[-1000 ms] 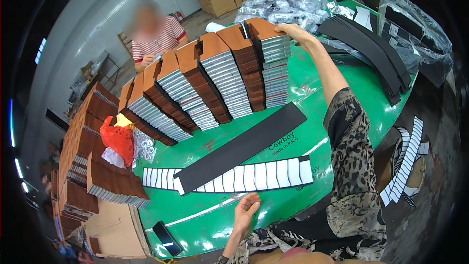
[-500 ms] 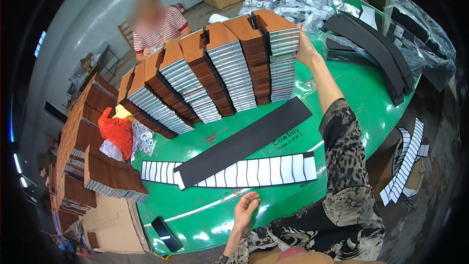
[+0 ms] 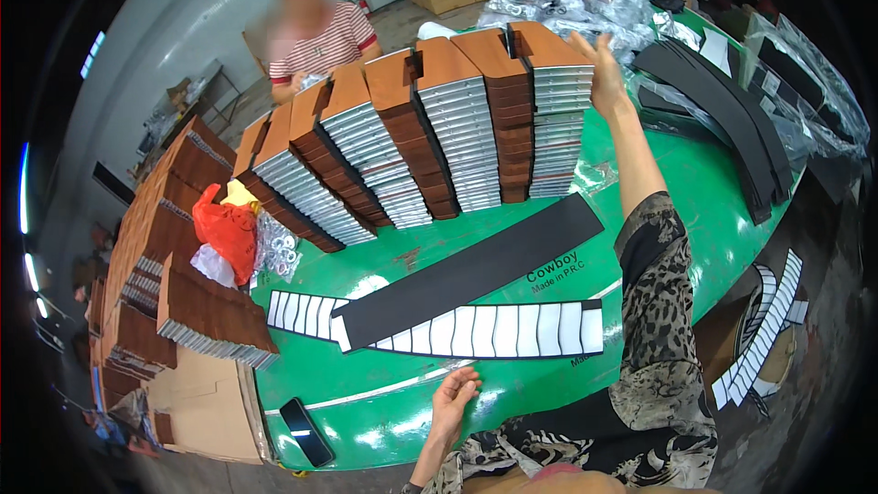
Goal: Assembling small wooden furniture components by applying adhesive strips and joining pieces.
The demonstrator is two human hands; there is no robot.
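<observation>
Several stacks of brown wood-grain strips with silvery edges [image 3: 455, 142] stand in a row on the green table [image 3: 393, 412]. My right hand [image 3: 605, 78] is at the upper right end of this row, fingers stretched and apart, nothing in its grip. Whether its palm touches the stack I cannot tell. Close to the table's near edge, my left hand [image 3: 455, 398] hangs with loosely bent fingers and holds nothing. Just beyond it lies a white strip with dark curved cross lines [image 3: 485, 331]. A flat black strip [image 3: 476, 270] lies slantwise across its left part.
A phone [image 3: 306, 432] lies at the near left. Beside the stacks are a red plastic bag [image 3: 224, 233] and clear-bagged rings [image 3: 276, 247]. Black curved strips [image 3: 722, 110] and clear-wrapped goods [image 3: 567, 0] fill the far right. Across the table sits a person in a striped shirt [image 3: 325, 41].
The view has shifted, so most things appear farther right. My right hand's fingers, partly hidden by the stack's end before, now show spread beside its top. My left hand is much the same.
</observation>
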